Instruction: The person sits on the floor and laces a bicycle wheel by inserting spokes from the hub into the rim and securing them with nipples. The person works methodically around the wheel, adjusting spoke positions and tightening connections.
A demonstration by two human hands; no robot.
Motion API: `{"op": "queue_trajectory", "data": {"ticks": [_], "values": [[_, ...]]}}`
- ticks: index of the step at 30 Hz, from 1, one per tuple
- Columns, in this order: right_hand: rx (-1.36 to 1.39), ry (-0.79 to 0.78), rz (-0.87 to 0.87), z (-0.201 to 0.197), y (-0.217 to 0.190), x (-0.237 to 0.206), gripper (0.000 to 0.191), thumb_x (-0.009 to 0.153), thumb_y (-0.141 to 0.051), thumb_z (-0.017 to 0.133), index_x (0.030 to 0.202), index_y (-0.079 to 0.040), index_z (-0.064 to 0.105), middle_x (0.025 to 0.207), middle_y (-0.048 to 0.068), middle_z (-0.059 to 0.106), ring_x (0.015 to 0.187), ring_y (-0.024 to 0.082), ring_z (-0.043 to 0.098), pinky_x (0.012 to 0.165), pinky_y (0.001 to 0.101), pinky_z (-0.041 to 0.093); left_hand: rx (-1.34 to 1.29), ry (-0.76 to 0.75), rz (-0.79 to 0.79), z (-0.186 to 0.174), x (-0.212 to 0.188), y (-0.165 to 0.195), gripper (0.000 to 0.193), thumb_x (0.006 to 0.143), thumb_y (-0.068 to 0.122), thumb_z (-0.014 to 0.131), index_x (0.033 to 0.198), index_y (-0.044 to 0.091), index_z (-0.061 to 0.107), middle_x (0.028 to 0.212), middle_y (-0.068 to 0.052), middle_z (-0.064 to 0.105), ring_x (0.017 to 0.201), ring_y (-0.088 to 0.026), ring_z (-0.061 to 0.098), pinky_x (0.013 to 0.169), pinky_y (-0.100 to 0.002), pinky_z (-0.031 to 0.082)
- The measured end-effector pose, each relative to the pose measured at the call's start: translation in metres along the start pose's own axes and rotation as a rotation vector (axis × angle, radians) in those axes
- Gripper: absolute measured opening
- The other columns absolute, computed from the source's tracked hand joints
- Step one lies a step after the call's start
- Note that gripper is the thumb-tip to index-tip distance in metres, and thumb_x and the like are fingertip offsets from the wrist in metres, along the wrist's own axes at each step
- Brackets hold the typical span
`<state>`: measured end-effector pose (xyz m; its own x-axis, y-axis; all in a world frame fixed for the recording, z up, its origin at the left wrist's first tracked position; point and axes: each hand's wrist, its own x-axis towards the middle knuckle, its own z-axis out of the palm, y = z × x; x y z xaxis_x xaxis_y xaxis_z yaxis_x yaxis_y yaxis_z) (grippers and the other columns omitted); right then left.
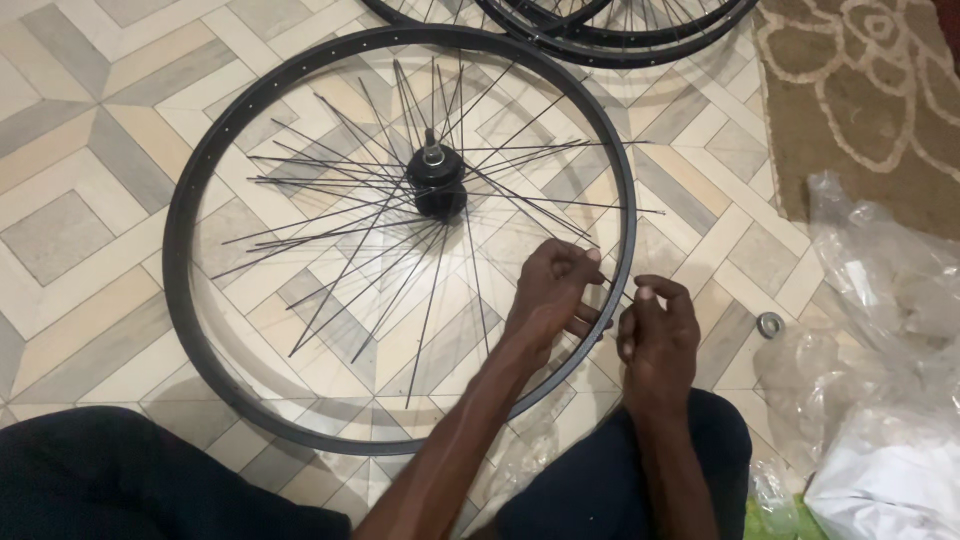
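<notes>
A black bicycle rim [180, 250] lies flat on the patterned tile floor [70, 150], loose spokes [340, 235] fanning from its hub [436, 185]. The left hand [553, 293] pinches a spoke at the rim's inner edge; the right hand [657, 340] pinches just outside it.

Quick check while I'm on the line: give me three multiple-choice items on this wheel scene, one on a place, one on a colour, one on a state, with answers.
1. Where does the small metal ring lie?
A. on the floor right of the rim
B. inside the rim by the hub
C. on the rug

2. What colour is the rim?
A. silver
B. black
C. red

3. How do the spokes stand?
A. all fixed to the rim
B. fanned loose from the hub, outer ends free
C. piled off the wheel

Answers:
1 A, it rests on a tile between the rim and the plastic bags.
2 B, the hoop is dark all round, like the hub.
3 B, most ends stop short of the rim; the left hand and right hand pinch at the rim's edge.
</notes>
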<state>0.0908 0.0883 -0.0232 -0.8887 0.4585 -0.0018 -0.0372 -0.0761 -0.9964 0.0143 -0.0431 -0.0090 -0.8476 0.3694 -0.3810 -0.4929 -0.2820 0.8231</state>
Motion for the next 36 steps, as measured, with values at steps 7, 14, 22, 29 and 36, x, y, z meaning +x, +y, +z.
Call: {"op": "queue_trajectory", "data": {"ticks": [7, 14, 22, 29, 36], "values": [[0.048, -0.002, -0.013, 0.008, -0.015, -0.004, 0.028, 0.099, -0.011, 0.061, 0.123, 0.001, 0.056, 0.084, -0.002, 0.058, 0.061, 0.005, 0.047, 0.051, 0.0220, 0.034, -0.044, -0.003, 0.019, 0.002, -0.002, 0.000, 0.039, 0.095, 0.033, 0.064, 0.114, -0.001, 0.058, 0.099, -0.016, 0.070, 0.054, -0.024, 0.068, 0.038, -0.030, 0.051], [-0.151, 0.057, -0.023, 0.014, -0.023, -0.012, 0.025, 0.106, -0.022, 0.051, 0.119, -0.002, 0.059, 0.071, -0.001, 0.055, 0.055, 0.005, 0.042, 0.048, 0.0213, 0.033, -0.097, -0.014, 0.041, -0.001, -0.003, -0.003, 0.042, 0.096, 0.037, 0.061, 0.111, -0.003, 0.056, 0.101, -0.017, 0.068, 0.053, -0.027, 0.069, 0.038, -0.032, 0.052], [-0.093, 0.011, 0.049, 0.003, -0.013, -0.012, 0.034, 0.109, -0.029, 0.042, 0.121, -0.002, 0.060, 0.063, 0.001, 0.051, 0.050, 0.005, 0.039, 0.045, 0.0208, 0.030, -0.136, -0.024, 0.062, -0.004, -0.006, -0.004, 0.044, 0.100, 0.038, 0.059, 0.114, -0.004, 0.058, 0.098, -0.018, 0.067, 0.053, -0.025, 0.068, 0.037, -0.029, 0.051], [-0.278, -0.086, 0.123, 0.016, -0.011, -0.030, 0.046, 0.095, -0.025, 0.064, 0.130, 0.004, 0.055, 0.066, 0.002, 0.052, 0.048, 0.007, 0.037, 0.042, 0.0249, 0.027, -0.008, 0.072, 0.154, -0.003, -0.016, -0.007, 0.032, 0.098, 0.026, 0.057, 0.113, -0.002, 0.064, 0.093, -0.016, 0.070, 0.060, -0.022, 0.072, 0.040, -0.032, 0.052], [-0.205, -0.106, 0.145, 0.018, -0.028, -0.039, 0.053, 0.091, -0.019, 0.070, 0.135, 0.004, 0.051, 0.069, 0.003, 0.052, 0.052, 0.007, 0.038, 0.043, 0.0240, 0.029, 0.970, 0.572, 0.661, -0.014, -0.036, -0.015, 0.026, 0.102, 0.019, 0.059, 0.121, 0.002, 0.064, 0.113, -0.020, 0.070, 0.101, -0.037, 0.067, 0.084, -0.051, 0.057]]}}
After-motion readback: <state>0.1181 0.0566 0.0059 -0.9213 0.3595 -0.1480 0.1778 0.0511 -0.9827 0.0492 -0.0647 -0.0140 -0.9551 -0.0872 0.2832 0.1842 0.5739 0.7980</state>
